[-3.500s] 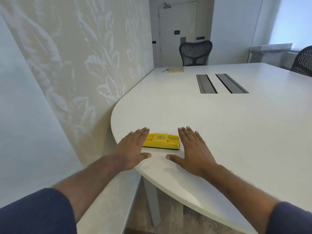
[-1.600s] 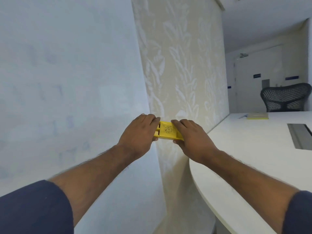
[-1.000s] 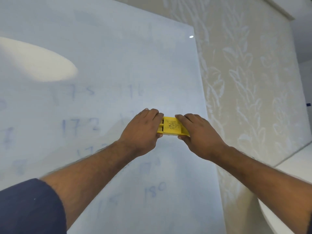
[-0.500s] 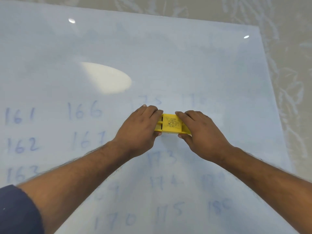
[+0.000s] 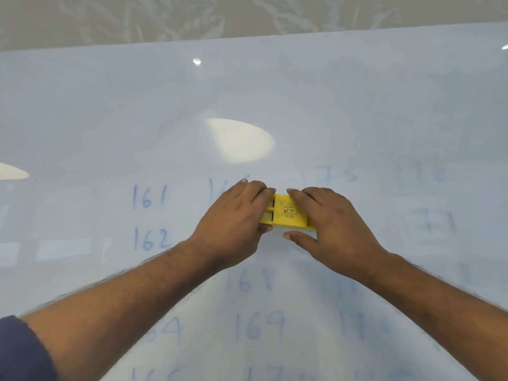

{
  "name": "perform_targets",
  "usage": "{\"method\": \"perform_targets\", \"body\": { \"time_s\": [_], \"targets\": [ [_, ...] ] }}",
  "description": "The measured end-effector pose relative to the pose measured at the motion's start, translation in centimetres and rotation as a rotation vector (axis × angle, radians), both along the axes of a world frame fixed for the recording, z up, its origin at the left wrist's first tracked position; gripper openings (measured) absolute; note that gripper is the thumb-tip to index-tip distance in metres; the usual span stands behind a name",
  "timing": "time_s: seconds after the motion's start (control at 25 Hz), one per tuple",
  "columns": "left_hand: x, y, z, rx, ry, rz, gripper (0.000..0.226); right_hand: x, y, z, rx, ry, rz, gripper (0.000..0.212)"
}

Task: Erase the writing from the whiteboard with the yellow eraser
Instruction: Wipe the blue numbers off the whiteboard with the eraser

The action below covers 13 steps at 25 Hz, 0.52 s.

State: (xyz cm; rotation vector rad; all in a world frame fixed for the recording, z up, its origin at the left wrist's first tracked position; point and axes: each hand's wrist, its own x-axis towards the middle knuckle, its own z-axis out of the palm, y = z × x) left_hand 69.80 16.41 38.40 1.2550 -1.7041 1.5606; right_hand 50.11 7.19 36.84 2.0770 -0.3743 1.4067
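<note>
The whiteboard (image 5: 275, 100) fills nearly the whole view. Faint blue numbers (image 5: 149, 199) stand on it in columns, among them 161, 162, 168 and 169. The yellow eraser (image 5: 286, 213) is held flat in front of the board's middle, between the columns. My left hand (image 5: 233, 224) grips its left end and my right hand (image 5: 330, 224) grips its right end. Whether the eraser touches the board cannot be told. Both hands hide some of the numbers.
A beige wall with a pale leaf pattern (image 5: 192, 17) shows above the board's top edge. Bright reflections of lights (image 5: 239, 141) lie on the board's surface.
My view has swung further left along the board, so the 161 and 162 column now sits left of centre. Both hands have kept their grip on the eraser throughout.
</note>
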Motion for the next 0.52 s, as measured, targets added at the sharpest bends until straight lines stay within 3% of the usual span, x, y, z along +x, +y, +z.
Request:
{"method": "perform_targets", "body": {
  "time_s": [0.52],
  "targets": [
    [10.6, 5.6, 0.6, -0.054, 0.006, 0.063, 0.064, 11.8, 3.6, 1.7, -0.096, 0.021, 0.086, 0.062]
  ]
}}
